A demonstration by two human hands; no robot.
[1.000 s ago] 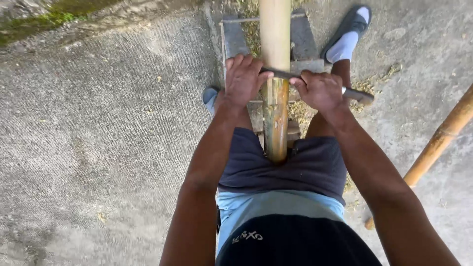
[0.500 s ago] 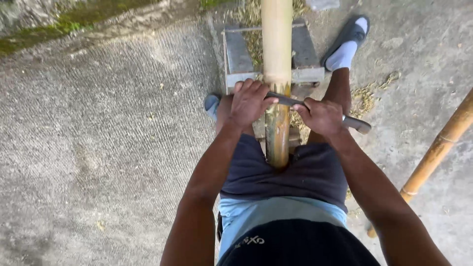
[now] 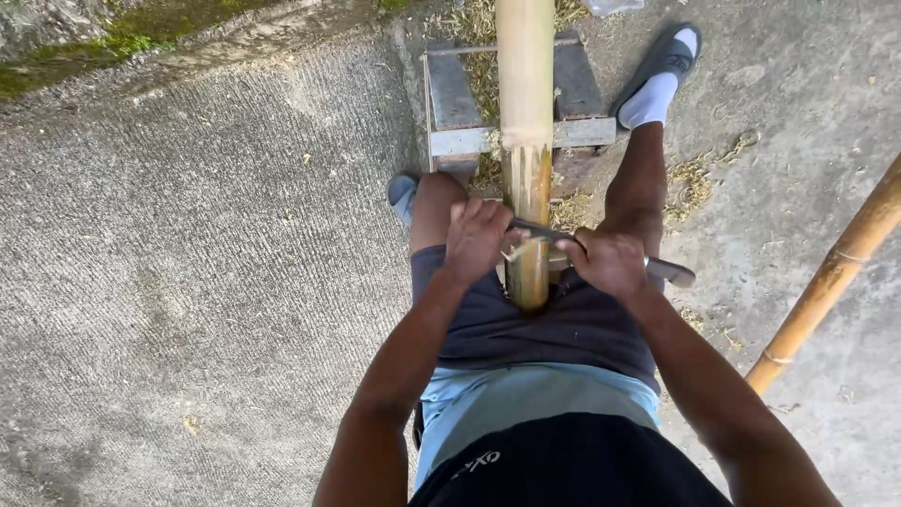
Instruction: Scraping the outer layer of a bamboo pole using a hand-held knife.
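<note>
Head view. A bamboo pole [image 3: 526, 141] is laid with its long axis running near to far, from between the seated person's thighs out over a low grey metal stand [image 3: 450, 103] on the concrete floor [image 3: 188, 282]. The near end of the pole lies at the lap; its near section shows a darker, yellow-green surface, while the far section is paler.

A two-handled blade [image 3: 671, 272] is set crosswise on the pole, at right angles to the long axis, just short of the near end. The left hand [image 3: 479, 239] is clenched around the blade's left end, touching the left flank of the pole. The right hand [image 3: 610, 263] is clenched around the right handle, whose dark tip projects to the right of the fist. Both hands are placed level with each other, one on either side of the pole, neither nearer to it than the other.

A second bamboo pole [image 3: 831, 282] lies slanted at the right edge, well apart from the hands. Shavings [image 3: 694, 174] are scattered on the floor beside the right leg.
</note>
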